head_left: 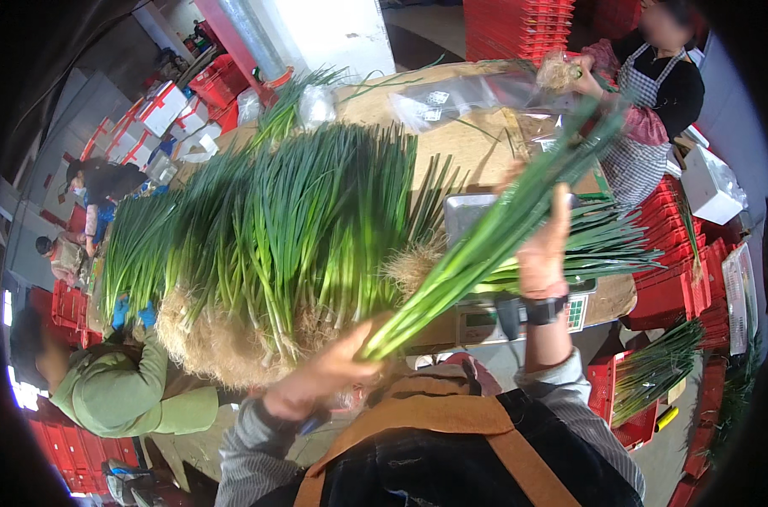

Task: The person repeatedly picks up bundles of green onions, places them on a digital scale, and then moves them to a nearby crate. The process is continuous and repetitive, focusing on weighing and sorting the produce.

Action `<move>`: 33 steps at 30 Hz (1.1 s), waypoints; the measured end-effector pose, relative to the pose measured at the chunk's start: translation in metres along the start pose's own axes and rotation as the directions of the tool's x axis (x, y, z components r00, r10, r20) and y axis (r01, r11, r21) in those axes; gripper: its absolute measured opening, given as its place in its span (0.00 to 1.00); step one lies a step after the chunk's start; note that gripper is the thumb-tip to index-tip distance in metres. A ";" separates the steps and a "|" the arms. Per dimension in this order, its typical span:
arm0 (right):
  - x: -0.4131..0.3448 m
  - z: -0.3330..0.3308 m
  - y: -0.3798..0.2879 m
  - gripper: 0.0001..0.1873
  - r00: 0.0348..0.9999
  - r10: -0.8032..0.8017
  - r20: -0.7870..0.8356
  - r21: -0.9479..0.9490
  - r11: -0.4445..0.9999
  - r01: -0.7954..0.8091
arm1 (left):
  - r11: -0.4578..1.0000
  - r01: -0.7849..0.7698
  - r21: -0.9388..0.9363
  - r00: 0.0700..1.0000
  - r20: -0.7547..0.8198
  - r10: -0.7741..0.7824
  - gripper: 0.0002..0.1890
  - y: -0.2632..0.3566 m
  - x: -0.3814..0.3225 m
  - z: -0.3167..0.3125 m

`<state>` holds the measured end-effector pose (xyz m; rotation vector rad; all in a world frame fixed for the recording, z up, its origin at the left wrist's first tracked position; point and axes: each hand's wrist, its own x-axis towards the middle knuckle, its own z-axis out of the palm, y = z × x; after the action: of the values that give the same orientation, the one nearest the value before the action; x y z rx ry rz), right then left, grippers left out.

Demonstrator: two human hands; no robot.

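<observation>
A slanting bunch of long green allium stalks (460, 269), like green garlic, spans both my hands above the table's near edge. My left hand (342, 361), slightly blurred, grips its pale lower end; any roots there are hidden. Higher up, my right hand (545, 247) holds the leafy part, thumb on the near side and most fingers behind the leaves. Under the bunch, more stalks (606, 247) lie across a scale with a metal tray (466, 209). Tangled roots (415, 263) show left of the held bunch. A wide row of rooted stalks (295, 209) covers the table's left part.
Plastic bags (444, 104) lie on the wooden table (434, 142). Across it, a person in a checked apron (644, 139) holds a rooted bunch. A person in green (114, 386) works at my left. Red crates (669, 272) and a crate of stalks (650, 374) stand at right.
</observation>
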<state>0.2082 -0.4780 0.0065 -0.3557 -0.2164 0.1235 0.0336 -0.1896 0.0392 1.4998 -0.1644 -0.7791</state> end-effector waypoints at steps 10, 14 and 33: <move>-0.055 -0.174 -0.156 0.24 0.821 -0.525 -0.224 -0.883 0.465 0.057 | 0.689 0.020 0.725 0.994 -0.091 0.066 0.38 -0.001 0.188 0.009; -0.105 -0.208 -0.160 0.30 0.724 -0.555 -0.411 -0.502 0.800 0.328 | 0.366 -0.050 0.929 0.943 -0.077 0.325 0.44 -0.016 0.194 0.007; -0.144 -0.135 -0.143 0.25 0.641 -0.746 -0.180 -0.788 0.499 0.360 | 0.792 -0.090 0.604 0.677 -0.546 0.493 0.29 -0.104 0.081 -0.055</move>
<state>0.1119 -0.6784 -0.0930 -1.0532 0.1786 -0.7794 0.0873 -0.1770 -0.0928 2.1368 -0.0675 0.1755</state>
